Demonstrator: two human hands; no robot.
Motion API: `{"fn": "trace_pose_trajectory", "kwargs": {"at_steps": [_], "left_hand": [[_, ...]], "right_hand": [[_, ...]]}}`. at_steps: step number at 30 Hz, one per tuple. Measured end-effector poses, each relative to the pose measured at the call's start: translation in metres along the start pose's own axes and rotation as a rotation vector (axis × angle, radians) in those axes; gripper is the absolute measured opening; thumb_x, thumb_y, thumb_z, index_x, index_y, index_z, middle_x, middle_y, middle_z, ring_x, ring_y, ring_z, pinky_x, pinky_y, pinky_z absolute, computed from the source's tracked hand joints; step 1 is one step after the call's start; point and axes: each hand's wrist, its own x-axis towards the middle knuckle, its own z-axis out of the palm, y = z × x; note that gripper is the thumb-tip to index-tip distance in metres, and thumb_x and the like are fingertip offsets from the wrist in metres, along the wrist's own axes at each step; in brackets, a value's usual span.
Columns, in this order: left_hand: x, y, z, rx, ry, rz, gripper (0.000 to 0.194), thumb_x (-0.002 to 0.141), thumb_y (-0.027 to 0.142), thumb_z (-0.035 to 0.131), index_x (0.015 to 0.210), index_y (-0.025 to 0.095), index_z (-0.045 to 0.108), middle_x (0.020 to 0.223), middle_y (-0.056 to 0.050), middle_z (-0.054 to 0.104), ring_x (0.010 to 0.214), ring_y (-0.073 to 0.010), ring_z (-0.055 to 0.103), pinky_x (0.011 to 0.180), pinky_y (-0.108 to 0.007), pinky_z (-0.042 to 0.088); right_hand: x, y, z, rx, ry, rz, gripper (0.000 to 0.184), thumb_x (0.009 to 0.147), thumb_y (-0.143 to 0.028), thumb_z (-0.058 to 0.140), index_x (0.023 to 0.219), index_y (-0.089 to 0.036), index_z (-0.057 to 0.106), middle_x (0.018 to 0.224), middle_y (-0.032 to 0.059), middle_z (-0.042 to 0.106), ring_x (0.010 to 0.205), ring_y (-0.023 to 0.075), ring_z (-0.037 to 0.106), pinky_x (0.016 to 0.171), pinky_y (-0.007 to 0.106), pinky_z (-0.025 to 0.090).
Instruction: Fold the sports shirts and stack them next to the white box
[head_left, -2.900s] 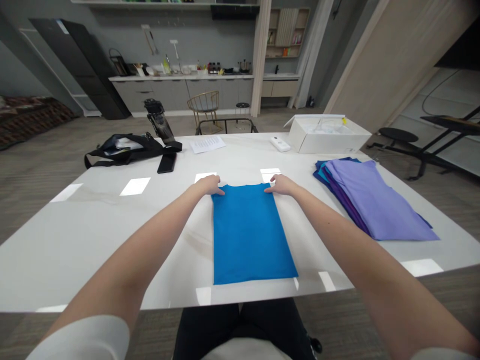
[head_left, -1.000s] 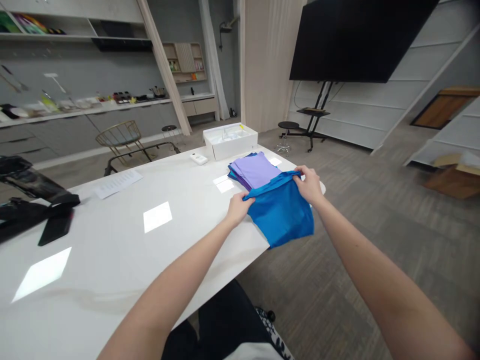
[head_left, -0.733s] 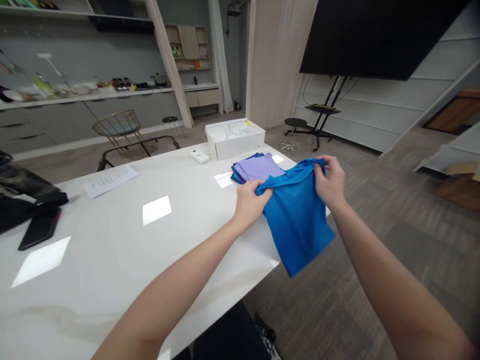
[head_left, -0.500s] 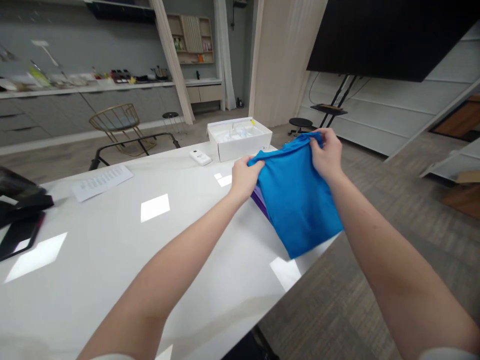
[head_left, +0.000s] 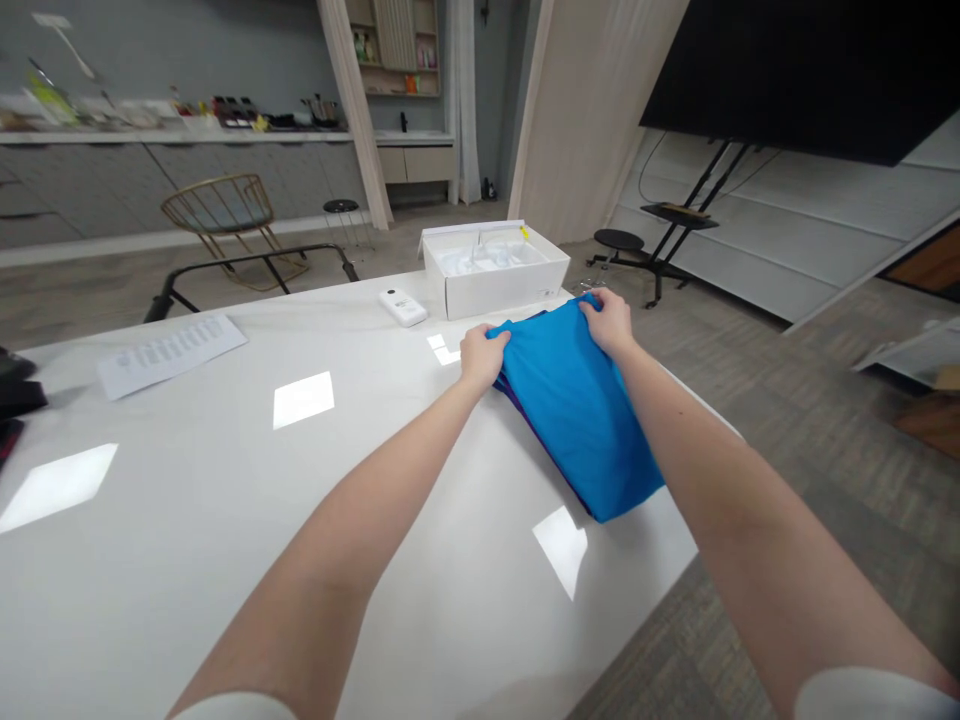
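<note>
A folded blue cloth [head_left: 577, 400], perhaps a garment, lies over a purple and dark folded cloth [head_left: 517, 400] near the right edge of the white table [head_left: 360, 600]. My left hand [head_left: 484, 357] pinches the blue cloth's far left corner between thumb and fingers. At the far right corner, my right hand [head_left: 609, 322] grips the same cloth. Most of the cloth beneath is hidden; only a thin strip shows along the left side.
Beyond my hands stands an open white box [head_left: 495, 285] with pale wrapped contents. Left of it lies a white handheld device [head_left: 403, 307]. A printed sheet [head_left: 172, 355] rests further left. A black stool [head_left: 619, 240] and a screen stand [head_left: 675, 225] are behind the table.
Both hands have lowered the far edge of the blue cloth onto the purple and dark cloth. The blue cloth now lies flatter, and the view has shifted slightly.
</note>
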Motion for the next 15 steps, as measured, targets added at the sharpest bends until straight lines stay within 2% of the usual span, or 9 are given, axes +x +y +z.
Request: {"fn": "trace_pose_trajectory", "kwargs": {"at_steps": [2,4,6,8,9,11,13,15], "left_hand": [[-0.003,0.004,0.001,0.130,0.040,-0.038,0.032,0.091,0.041,0.061,0.117,0.022,0.067,0.118,-0.011,0.073,0.112,-0.0281,0.066,0.094,-0.039,0.050],[-0.013,0.008,0.005,0.295,0.123,0.064,0.042,0.094,0.033,0.057,0.134,0.020,0.059,0.140,-0.016,0.062,0.129,-0.0320,0.057,0.105,-0.046,0.045],[-0.027,0.012,0.012,0.428,0.128,0.362,0.049,0.098,0.025,0.047,0.147,0.018,0.051,0.153,-0.017,0.051,0.141,-0.0304,0.047,0.116,-0.047,0.036],[-0.039,0.016,0.025,0.501,0.003,0.661,0.052,0.102,0.025,0.037,0.153,0.017,0.045,0.159,-0.015,0.045,0.147,-0.0257,0.041,0.123,-0.043,0.029],[-0.043,0.018,0.033,0.532,-0.066,0.725,0.053,0.104,0.029,0.034,0.155,0.017,0.043,0.161,-0.013,0.043,0.149,-0.0246,0.039,0.125,-0.041,0.026],[-0.046,0.017,0.047,0.606,-0.180,0.664,0.059,0.106,0.040,0.029,0.158,0.015,0.039,0.164,-0.013,0.039,0.153,-0.0252,0.033,0.128,-0.043,0.023],[-0.042,0.013,0.057,0.669,-0.248,0.507,0.066,0.105,0.051,0.025,0.159,0.015,0.037,0.167,-0.012,0.033,0.156,-0.0265,0.026,0.129,-0.047,0.018],[-0.037,0.009,0.058,0.704,-0.273,0.391,0.070,0.104,0.058,0.022,0.161,0.018,0.036,0.170,-0.008,0.027,0.158,-0.0273,0.020,0.130,-0.052,0.014]], "right_hand": [[0.001,0.005,0.002,-0.053,-0.098,0.016,0.045,0.093,-0.036,0.058,0.135,-0.022,0.063,0.133,0.0138,0.067,0.120,0.0326,0.059,0.104,0.048,0.046],[-0.004,0.007,0.005,-0.107,-0.187,0.053,0.055,0.090,-0.037,0.063,0.142,-0.020,0.059,0.142,0.0180,0.060,0.126,0.0358,0.056,0.107,0.052,0.044],[-0.012,0.004,0.009,-0.086,-0.151,0.015,0.059,0.092,-0.039,0.061,0.147,-0.017,0.055,0.150,0.0199,0.052,0.134,0.0368,0.051,0.113,0.053,0.040],[-0.020,-0.001,0.012,0.025,-0.085,-0.104,0.055,0.099,-0.042,0.049,0.147,-0.017,0.055,0.153,0.0166,0.052,0.140,0.0329,0.047,0.119,0.049,0.036],[-0.025,-0.004,0.014,0.091,-0.101,-0.165,0.054,0.102,-0.045,0.042,0.147,-0.019,0.056,0.153,0.0136,0.053,0.142,0.0301,0.046,0.121,0.047,0.034],[-0.034,-0.004,0.017,0.172,-0.242,-0.211,0.057,0.105,-0.053,0.032,0.147,-0.025,0.057,0.155,0.0075,0.053,0.146,0.0265,0.043,0.124,0.046,0.030],[-0.043,0.005,0.019,0.155,-0.391,-0.135,0.061,0.103,-0.063,0.031,0.149,-0.031,0.055,0.161,0.0032,0.046,0.152,0.0285,0.036,0.127,0.052,0.022],[-0.048,0.022,0.016,0.108,-0.437,-0.028,0.067,0.099,-0.070,0.033,0.153,-0.034,0.051,0.165,0.0012,0.038,0.155,0.0324,0.028,0.127,0.061,0.015]]}}
